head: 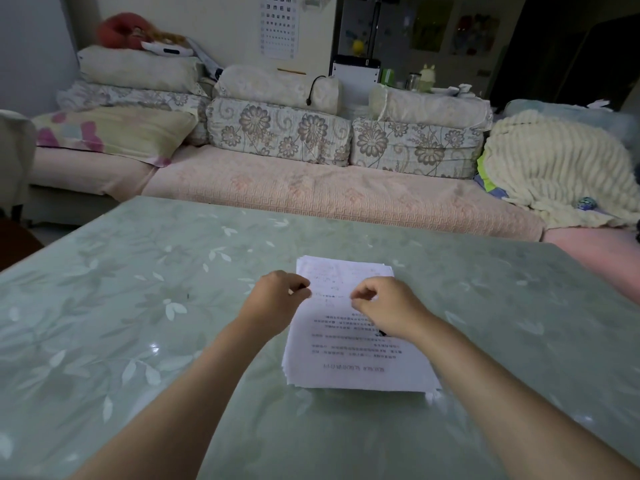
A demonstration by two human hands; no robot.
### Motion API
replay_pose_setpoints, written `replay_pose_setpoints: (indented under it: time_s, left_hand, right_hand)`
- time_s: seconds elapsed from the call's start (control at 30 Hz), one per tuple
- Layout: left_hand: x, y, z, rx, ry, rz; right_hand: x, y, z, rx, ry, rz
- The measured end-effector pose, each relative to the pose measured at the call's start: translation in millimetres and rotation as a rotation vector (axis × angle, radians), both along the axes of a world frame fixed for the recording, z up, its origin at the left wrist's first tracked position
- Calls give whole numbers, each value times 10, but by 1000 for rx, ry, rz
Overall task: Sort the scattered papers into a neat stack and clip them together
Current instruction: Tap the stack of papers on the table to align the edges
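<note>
The paper stack lies flat on the green leaf-patterned table. Its sheets are roughly squared, with slight offsets at the far edge.

The left hand sits at the stack's far left edge with its fingers curled. Whether it pinches the sheets cannot be determined.

The right hand is above the stack's centre, also with fingers curled, and it covers part of the printed text. It cannot be determined whether this hand holds anything.

A small black object shows on the stack, partly hidden under the right wrist.

Beyond the stack stands a pink sofa with floral cushions. A cream blanket lies to the far right of the stack. An eye chart hangs on the wall behind.
</note>
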State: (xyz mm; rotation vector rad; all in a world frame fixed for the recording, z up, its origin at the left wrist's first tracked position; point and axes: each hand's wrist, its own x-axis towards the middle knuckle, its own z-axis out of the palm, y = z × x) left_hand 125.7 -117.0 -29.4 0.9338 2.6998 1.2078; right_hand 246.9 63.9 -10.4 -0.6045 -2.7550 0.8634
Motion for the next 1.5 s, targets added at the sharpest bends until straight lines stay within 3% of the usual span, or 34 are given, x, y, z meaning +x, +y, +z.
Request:
replay_pose_setpoints:
  time_s: [0.07,0.17,0.5,0.63,0.77,0.83,1.0,1.1,1.2,1.3,1.5]
  left_hand:
    - [-122,-69,-123,-74,54,37]
    - [-237,-144,-257,-149,82,77]
    - [-429,-339,-390,-383,200,178]
    - [-415,-302,-333,-337,278,172]
    - [-211,-134,-119,12,278,94]
    - [-40,-27,-19,78,143,-16]
    - [301,137,109,200,-220,-207]
    - [410,169,183,408,-417,-223]
    - [462,198,205,541,-519,-216]
    - [443,226,193,540,-448,-132]
    - [370,171,160,289,-16,-107]
  right_hand:
    - [71,156,-36,130,-136,-7]
    - [160,257,-46,81,-247,-56]
    - [-36,-10,-115,25,-275,47]
    - [-76,-57,-134,54,-279,73]
    - [-43,-32,-131,14,-255,92]
    - [-37,-29,-124,-177,-162,52]
    - [-23,-36,30,-878,134,54]
    - [14,-34,112,-1076,132,151]
    - [35,-45,153,-1139,135,135]
    - [21,-67,165,-1001,137,33]
    - [12,-93,241,-1007,133,43]
